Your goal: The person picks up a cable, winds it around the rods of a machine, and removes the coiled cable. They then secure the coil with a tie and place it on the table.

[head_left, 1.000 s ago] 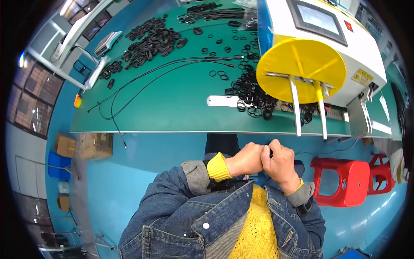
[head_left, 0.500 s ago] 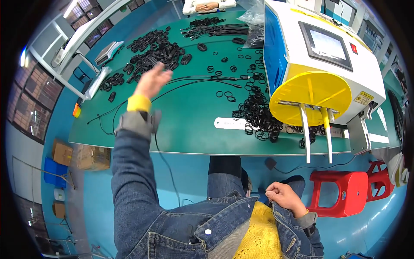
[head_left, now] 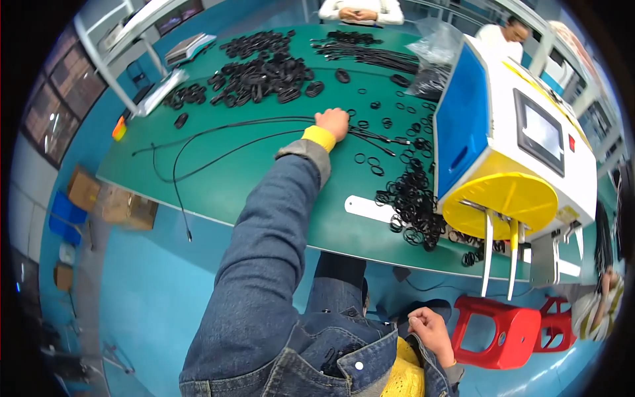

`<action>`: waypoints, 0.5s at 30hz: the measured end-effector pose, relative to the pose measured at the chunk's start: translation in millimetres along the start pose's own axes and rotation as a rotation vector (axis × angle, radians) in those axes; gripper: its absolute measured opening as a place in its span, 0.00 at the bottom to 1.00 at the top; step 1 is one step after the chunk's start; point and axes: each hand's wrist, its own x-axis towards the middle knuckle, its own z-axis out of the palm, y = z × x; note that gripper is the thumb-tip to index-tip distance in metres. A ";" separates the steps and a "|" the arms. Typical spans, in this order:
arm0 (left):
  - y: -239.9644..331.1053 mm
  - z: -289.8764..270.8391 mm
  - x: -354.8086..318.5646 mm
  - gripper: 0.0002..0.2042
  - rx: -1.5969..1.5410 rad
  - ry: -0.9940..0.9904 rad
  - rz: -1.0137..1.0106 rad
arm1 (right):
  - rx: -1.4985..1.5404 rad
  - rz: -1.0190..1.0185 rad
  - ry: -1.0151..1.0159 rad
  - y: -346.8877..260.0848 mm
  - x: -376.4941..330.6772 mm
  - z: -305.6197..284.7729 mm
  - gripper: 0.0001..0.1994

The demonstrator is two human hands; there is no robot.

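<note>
My left hand (head_left: 333,124) reaches across the green table and is closed around several long black cables (head_left: 241,124), close to their plug ends. The plug ends (head_left: 397,141) stick out to its right. To the left the cables curve back in wide loops, and one cable end (head_left: 189,235) hangs past the table's front edge. Small black rings (head_left: 374,165) lie just right of that hand. Low over my lap, beside my open denim jacket, my right hand (head_left: 431,336) is curled with its fingertips together; nothing shows in it.
A white, blue and yellow machine (head_left: 509,145) stands at the right, with a ring pile (head_left: 413,205) and a white ruler (head_left: 367,208) before it. Coiled cables (head_left: 264,76) are heaped at the back. Red stools (head_left: 499,331) stand below; a co-worker's hands (head_left: 358,14) rest across the table.
My left hand has moved right and down from above the table onto the cables near their plug ends. The view has shifted too. My right hand stays by my lap.
</note>
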 end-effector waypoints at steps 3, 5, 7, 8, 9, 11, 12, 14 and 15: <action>-18.6 -2.7 -5.0 0.10 0.014 0.023 0.077 | 0.035 0.021 0.008 2.9 -2.9 8.7 0.06; -25.5 -5.3 -9.1 0.09 0.020 0.155 0.094 | 0.063 0.029 0.021 4.4 -3.8 9.3 0.06; -31.8 -12.9 -10.5 0.08 0.030 0.219 0.102 | 0.050 0.019 0.012 2.2 -4.1 9.6 0.06; -37.6 -20.2 -10.3 0.07 -0.035 0.326 0.089 | 0.043 0.008 0.013 0.7 -4.4 10.7 0.06; -43.9 -28.2 -10.8 0.07 -0.100 0.432 0.078 | 0.037 -0.003 0.015 -0.1 -4.8 11.4 0.06; -49.6 -41.0 -18.0 0.06 -0.163 0.536 0.067 | 0.044 -0.001 0.001 1.1 -6.2 8.2 0.06; -50.0 -48.2 -22.1 0.06 -0.246 0.618 0.106 | 0.050 -0.002 -0.006 2.2 -7.6 5.5 0.06; -50.2 -63.7 -30.9 0.05 -0.414 0.780 0.185 | 0.062 -0.004 -0.012 0.9 -12.5 0.3 0.06; -36.2 -78.7 -38.7 0.05 -0.424 0.770 0.204 | 0.064 0.005 -0.007 -1.9 -16.3 -1.5 0.05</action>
